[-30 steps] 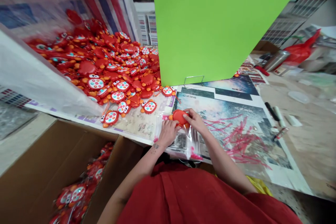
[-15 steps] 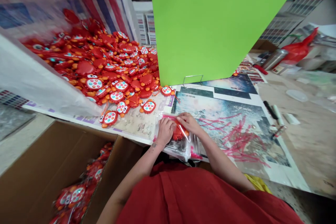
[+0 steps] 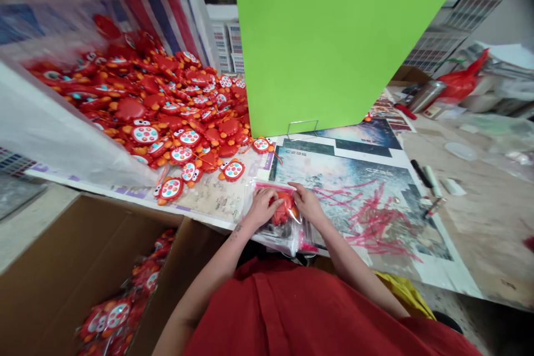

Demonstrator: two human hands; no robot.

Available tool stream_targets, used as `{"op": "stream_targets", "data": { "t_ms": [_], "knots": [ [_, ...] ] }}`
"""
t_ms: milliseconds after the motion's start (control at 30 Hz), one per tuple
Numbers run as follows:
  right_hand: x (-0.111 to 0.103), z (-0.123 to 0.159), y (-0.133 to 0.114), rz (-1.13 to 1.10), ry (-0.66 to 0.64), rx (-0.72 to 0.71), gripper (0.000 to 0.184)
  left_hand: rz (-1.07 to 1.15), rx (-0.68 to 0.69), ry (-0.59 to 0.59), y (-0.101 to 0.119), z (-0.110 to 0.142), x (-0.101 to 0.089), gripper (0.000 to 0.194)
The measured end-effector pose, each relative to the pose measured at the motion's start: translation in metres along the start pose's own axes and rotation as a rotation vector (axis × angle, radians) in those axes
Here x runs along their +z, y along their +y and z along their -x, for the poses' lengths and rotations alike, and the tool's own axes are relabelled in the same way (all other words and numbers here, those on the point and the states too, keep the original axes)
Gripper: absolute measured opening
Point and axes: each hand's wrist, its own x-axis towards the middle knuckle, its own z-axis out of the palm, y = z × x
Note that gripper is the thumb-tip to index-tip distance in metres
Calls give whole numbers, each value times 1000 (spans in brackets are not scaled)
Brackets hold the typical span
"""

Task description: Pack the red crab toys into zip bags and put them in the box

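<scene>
My left hand and my right hand pinch the top of a clear plastic bag with a pink strip along its mouth. A red crab-shaped toy sits inside this bag, between my two hands. The bag lies on a stack of more clear bags at the table's near edge. A big heap of the same red crab toys spills from a clear sack at the left, the nearest toy a short way from my left hand.
An open cardboard box at lower left holds bagged crab toys. A green board stands behind on a wire stand. Pink strips litter the printed sheet at right. Pens and a red bag lie farther right.
The red crab toy went from above the bag's mouth down into the clear bag. Both hands moved slightly nearer and now pinch the bag's top.
</scene>
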Motion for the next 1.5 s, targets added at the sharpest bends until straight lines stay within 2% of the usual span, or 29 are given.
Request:
{"op": "stream_targets", "data": {
  "t_ms": [133,167,233,300,367,433,533,633,700,800,1000,1167,1367,1433,1500],
  "knots": [
    [8,-6,-13,-145,73,-21,42,67,-40,-24,10,-2,-19,17],
    [9,-8,-16,-198,86,-33,41,80,-47,17,11,-1,-23,14],
    [11,-9,-21,-298,100,-61,40,123,-100,177,10,4,-28,15],
    [12,-9,-25,-385,94,-85,40,225,-230,352,3,9,-30,33],
    [12,-8,-27,-434,88,-102,40,388,-385,400,-5,13,-29,47],
    [10,-8,-28,-445,89,-112,40,550,-488,312,-11,15,-28,50],
    [6,-9,-29,-372,120,-155,38,695,-553,159,-11,16,-27,44],
    [0,-10,-34,-164,197,-314,36,737,-544,139,-2,16,-25,38],
    [-1,-10,-40,-26,194,-442,36,735,-496,144,5,16,-23,33],
    [3,-10,-51,104,129,-552,39,675,-429,133,14,14,-23,25],
    [18,-11,-65,284,125,-629,44,303,-311,97,19,13,-29,23],
    [19,-13,-61,284,114,-583,43,282,-300,62,21,14,-30,21],
    [16,-18,-52,180,148,-500,37,403,-288,24,20,14,-17,23],
    [10,-23,-41,120,197,-431,35,507,-323,33,15,13,-13,25],
    [-3,-25,-18,112,278,-321,31,618,-414,30,7,13,-10,27]
  ]
}}
